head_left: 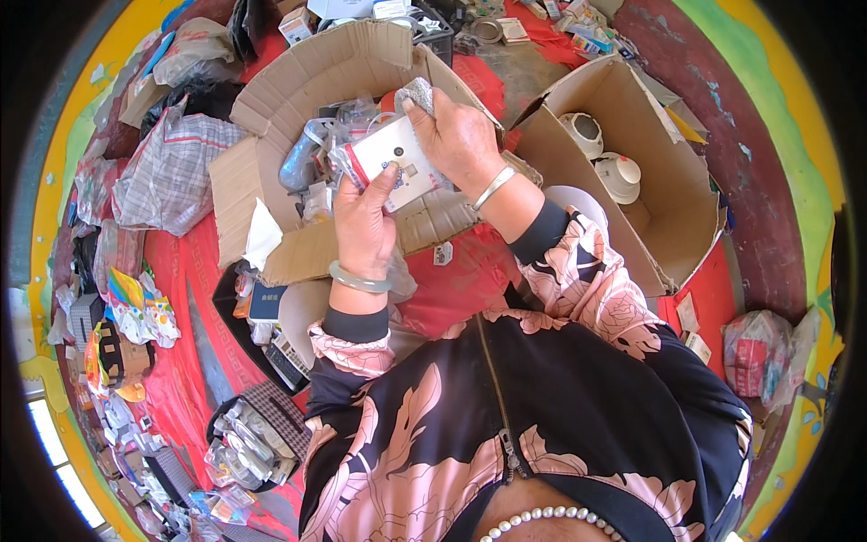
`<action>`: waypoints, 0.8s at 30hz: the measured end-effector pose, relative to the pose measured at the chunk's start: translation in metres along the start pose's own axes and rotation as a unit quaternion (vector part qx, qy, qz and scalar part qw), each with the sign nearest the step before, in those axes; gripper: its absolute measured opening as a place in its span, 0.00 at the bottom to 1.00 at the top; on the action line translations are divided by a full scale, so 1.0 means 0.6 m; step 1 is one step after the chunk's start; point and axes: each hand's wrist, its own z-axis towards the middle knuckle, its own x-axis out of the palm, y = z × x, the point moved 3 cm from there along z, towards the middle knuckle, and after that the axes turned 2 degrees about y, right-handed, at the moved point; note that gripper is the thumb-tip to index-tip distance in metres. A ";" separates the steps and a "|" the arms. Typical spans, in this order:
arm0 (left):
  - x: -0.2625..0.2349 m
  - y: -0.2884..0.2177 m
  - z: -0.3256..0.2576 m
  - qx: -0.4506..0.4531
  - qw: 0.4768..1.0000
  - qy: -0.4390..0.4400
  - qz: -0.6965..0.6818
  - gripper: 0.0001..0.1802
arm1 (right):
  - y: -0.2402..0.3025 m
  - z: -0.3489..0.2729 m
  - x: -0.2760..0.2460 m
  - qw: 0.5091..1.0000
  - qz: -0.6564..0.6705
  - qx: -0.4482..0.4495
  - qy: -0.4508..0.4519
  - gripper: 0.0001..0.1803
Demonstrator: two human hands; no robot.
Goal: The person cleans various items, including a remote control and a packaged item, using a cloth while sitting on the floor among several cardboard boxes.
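A white square wall plate (400,163) in a clear plastic wrap is held above an open cardboard box (271,81). My left hand (363,226) grips its lower left edge, thumb on the face. My right hand (456,135) holds its right side and pinches a small grey cloth (415,92) against the plate's top corner. The box under my hands holds several plastic-wrapped electrical parts (312,154).
A second open cardboard box (673,203) at the right contains two white round fittings (619,176). A checked bag (172,172) lies at the left. Packets and small goods (135,307) cover the red cloth (461,285) on the floor, and a wrapped bundle (754,352) sits at the right.
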 end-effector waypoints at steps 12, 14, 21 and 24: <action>-0.027 -0.060 -0.006 0.076 0.992 -0.019 0.095 0.17 | -0.120 0.067 -0.092 0.848 0.465 0.206 -0.150 0.20; -0.026 -0.060 -0.005 0.077 0.971 -0.029 0.225 0.13 | -0.095 0.064 -0.097 0.866 0.459 0.157 -0.120 0.19; 0.012 -0.025 -0.017 0.138 0.919 0.031 0.368 0.07 | 0.069 -0.034 -0.015 0.941 -0.011 -0.327 0.087 0.21; -0.005 -0.001 -0.017 0.046 0.914 0.078 0.395 0.06 | 0.056 -0.044 0.004 0.944 -0.047 -0.327 0.010 0.18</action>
